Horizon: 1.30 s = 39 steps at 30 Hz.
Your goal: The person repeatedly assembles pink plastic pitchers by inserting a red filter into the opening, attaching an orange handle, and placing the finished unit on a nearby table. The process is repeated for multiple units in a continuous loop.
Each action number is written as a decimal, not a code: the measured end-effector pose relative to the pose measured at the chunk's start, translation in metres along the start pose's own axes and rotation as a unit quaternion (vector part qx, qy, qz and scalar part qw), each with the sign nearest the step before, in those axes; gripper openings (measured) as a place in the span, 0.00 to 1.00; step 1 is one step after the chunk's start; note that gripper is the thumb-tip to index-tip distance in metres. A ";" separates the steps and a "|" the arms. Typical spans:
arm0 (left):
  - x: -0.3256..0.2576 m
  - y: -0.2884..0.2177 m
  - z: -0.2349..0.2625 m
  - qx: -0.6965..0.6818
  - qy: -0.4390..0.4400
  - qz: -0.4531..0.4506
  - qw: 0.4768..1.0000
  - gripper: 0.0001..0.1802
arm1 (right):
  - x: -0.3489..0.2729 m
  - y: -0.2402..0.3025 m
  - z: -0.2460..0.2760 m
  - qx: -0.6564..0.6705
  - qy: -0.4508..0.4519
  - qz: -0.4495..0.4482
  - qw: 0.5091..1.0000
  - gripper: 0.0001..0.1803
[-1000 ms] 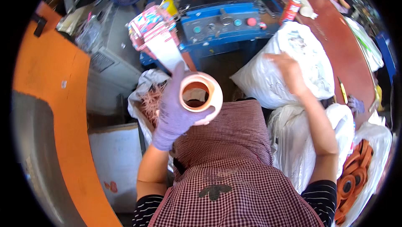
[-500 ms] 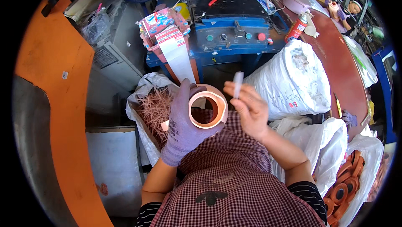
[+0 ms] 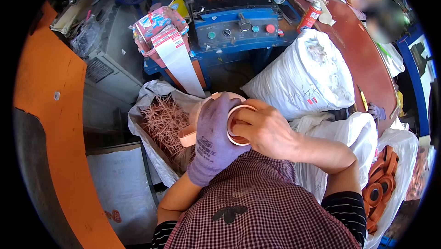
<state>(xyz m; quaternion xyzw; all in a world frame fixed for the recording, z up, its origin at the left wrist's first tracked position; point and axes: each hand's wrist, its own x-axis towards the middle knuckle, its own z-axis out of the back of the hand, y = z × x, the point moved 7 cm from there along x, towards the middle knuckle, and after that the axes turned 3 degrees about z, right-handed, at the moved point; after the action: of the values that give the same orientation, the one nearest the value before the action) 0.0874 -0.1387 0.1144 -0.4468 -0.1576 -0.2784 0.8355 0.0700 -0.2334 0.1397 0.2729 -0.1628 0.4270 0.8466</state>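
Observation:
My left hand, in a purple-grey knit glove, is closed around a peach-coloured hollow plastic vessel in front of my apron. A squared handle-like part of the vessel juts out to the left of the glove. Its round mouth faces right and toward me. My bare right hand is bent over that mouth, with fingers reaching inside and others against the rim. Those fingertips are hidden, so whatever they pinch does not show.
Behind the vessel lies an open sack of thin brownish strips. A full white sack leans at right, near a sack of orange-brown parts. Ahead are a blue machine and pink basket. A yellow cutter lies on the red-brown table.
My right hand, which held up a small translucent whitish piece, has moved left into the vessel's mouth; that piece is now out of sight. The vessel has turned, showing its handle-like part. The view has shifted.

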 end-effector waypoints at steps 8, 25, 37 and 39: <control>-0.002 0.002 -0.012 0.013 0.018 0.010 1.000 0.39 | -0.008 -0.001 -0.002 -0.076 0.077 0.013 0.994 0.06; 0.012 0.003 0.002 -0.027 0.056 0.009 0.998 0.38 | 0.019 -0.016 -0.013 0.080 0.360 0.055 0.928 0.06; 0.020 0.043 0.029 -0.061 0.034 0.115 0.991 0.38 | 0.069 -0.026 0.045 -0.028 0.116 0.201 0.972 0.10; 0.017 0.056 0.049 -0.138 -0.011 0.174 0.975 0.38 | 0.093 -0.075 0.080 -0.176 -0.053 0.143 0.973 0.14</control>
<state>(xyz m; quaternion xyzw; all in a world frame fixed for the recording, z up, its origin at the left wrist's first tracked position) 0.1340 -0.0789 0.1132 -0.5813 -0.0464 -0.1429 0.7997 0.1816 -0.2585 0.2264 0.1159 -0.3176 0.4930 0.8017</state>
